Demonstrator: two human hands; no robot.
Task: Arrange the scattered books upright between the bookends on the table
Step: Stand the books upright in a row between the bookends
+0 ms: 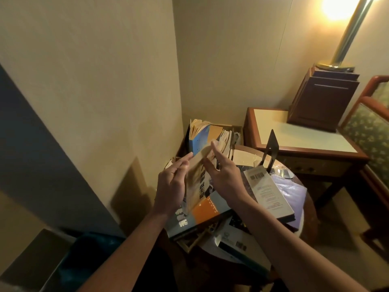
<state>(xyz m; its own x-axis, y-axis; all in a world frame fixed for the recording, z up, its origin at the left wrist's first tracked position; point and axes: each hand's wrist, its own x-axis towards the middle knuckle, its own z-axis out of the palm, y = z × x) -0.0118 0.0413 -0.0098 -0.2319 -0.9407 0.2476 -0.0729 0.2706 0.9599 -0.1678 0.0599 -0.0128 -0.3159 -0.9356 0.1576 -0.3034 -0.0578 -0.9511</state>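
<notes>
Tabletop (246, 157): round, crowded with loose books.

Box (236, 128) past the far edge: something pale inside, can't tell what.

Big blue-orange book (210, 213), flat at the near-left edge: looks stiff and heavy. I'd take it two-handed by the long edges.

White book (267, 192), flat toward the right edge, lying partly on a purple book (294, 190): medium paperback. The glossy cover may slide, so I'd pinch it at the spine.

Paperback (197, 182): in the air over the left side of the tabletop, roughly upright, sandwiched between my palms. Left grip (172, 186) has flat fingers along one cover, thumb hidden. Right grip (223, 178) has spread fingers pressing the other cover. Neither is curled around it. Light and floppy, the pages will fan, so keep the squeeze near the spine and set it down on its bottom edge.

Blue book (199, 140) stands at the far-left edge, pages already splaying.

Bookend (271, 148): thin black metal, upright near the far-right edge. Probably light, so it could skid if books lean on it.
</notes>
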